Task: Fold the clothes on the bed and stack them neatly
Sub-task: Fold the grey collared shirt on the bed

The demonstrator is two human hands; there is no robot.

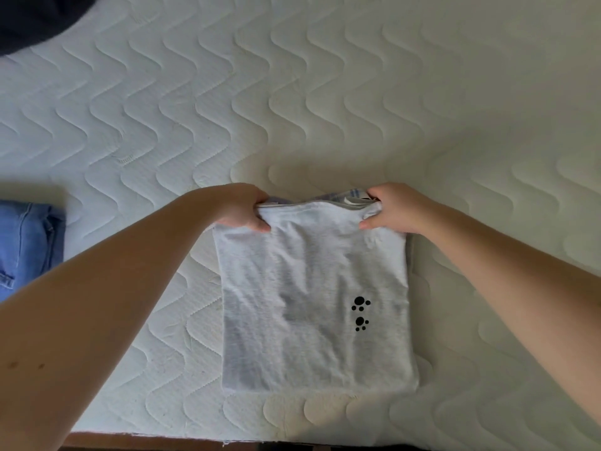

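Pinching the grey shirt (pixel 312 297) by its far corners, your left hand (pixel 242 208) and right hand (pixel 395 208) hold it near the mattress's (pixel 357 92) near edge; folded jeans (pixel 27 245) wait left, dark clothing (pixel 35 17) remains unfolded far-left.

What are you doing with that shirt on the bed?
A person is folding laundry on the white quilted mattress. The left hand and the right hand each pinch a far corner of the light grey shirt with black paw prints; it lies flat with something checked peeking out under its far edge. Folded blue jeans sit off to the left, and a dark garment lies in the far corner.
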